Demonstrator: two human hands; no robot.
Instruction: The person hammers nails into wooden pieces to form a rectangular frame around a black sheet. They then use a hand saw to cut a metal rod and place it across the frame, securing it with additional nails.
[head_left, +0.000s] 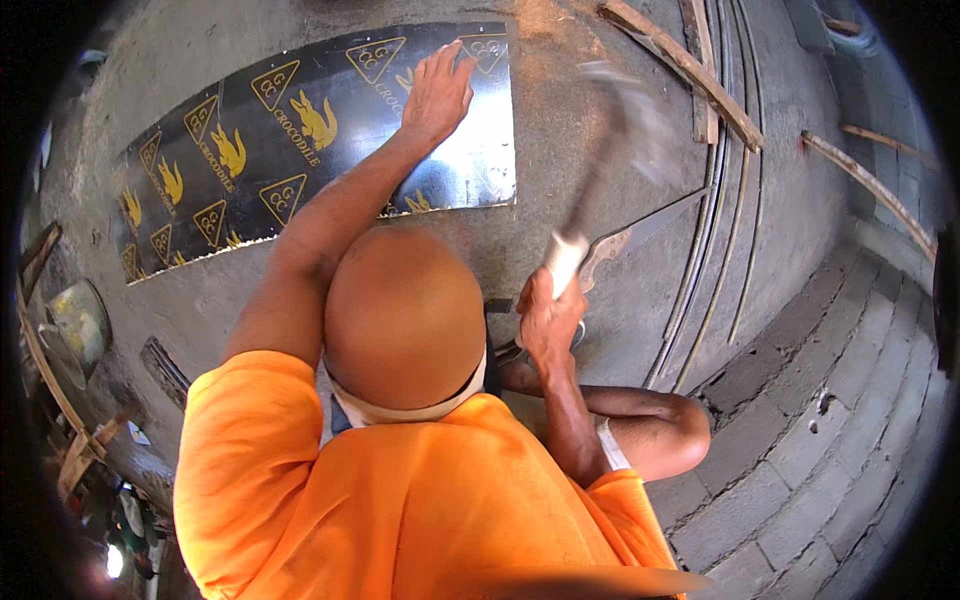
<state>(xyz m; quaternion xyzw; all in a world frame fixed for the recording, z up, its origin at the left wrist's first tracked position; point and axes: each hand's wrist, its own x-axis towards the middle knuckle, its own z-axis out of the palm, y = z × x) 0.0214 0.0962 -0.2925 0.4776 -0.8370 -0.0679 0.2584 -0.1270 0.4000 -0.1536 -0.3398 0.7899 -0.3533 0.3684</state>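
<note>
My left hand (pixel 438 92) lies on a black-faced plywood panel (pixel 345 175) with yellow printing, near its far right corner. Its fingers are stretched forward over the surface, and I see nothing held in them. To the right of the panel, my right hand (pixel 552 320) is closed around the pale grip of a hammer (pixel 595 185). The hammer is raised, its head smeared by motion. Partly behind the hammer grip lies a handsaw (pixel 640 232) with a light wooden handle, its blade pointing right. My bent left knee (pixel 405 310) stands up between my arms.
Long thin metal rods (pixel 742 220) run along the concrete floor on the right. A wooden strip (pixel 690 75) lies across their far end. Grey blocks (pixel 820 450) form a surface at lower right. A stained bucket (pixel 80 322) and scrap wood (pixel 75 460) are at the left.
</note>
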